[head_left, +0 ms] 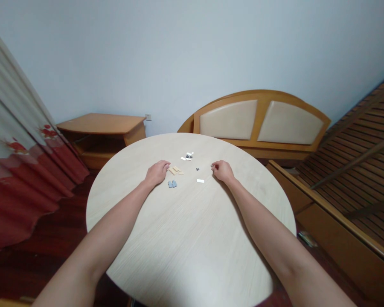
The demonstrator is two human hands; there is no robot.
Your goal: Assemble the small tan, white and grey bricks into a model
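Observation:
My left hand (158, 172) rests on the table with its fingers curled together, right beside a small group of tan toy bricks (174, 170). I see nothing held in it, and its palm side is hidden. Across from it, my right hand (223, 171) is closed in a pinch low over the tabletop. Something tiny shows at its fingertips, too small to name. Between the hands lie a small dark piece (197, 169) and a flat white piece (200, 181). Grey-blue bricks (172, 184) lie nearer to me, just below the tan ones.
Farther back on the round pale table (185, 238) sits a cluster of white and dark pieces (188, 157). Behind it stand a wooden cabinet (105, 123) and a padded headboard (259, 119). A curtain (16, 170) hangs at left; a wooden bed frame (339, 230) runs along the right.

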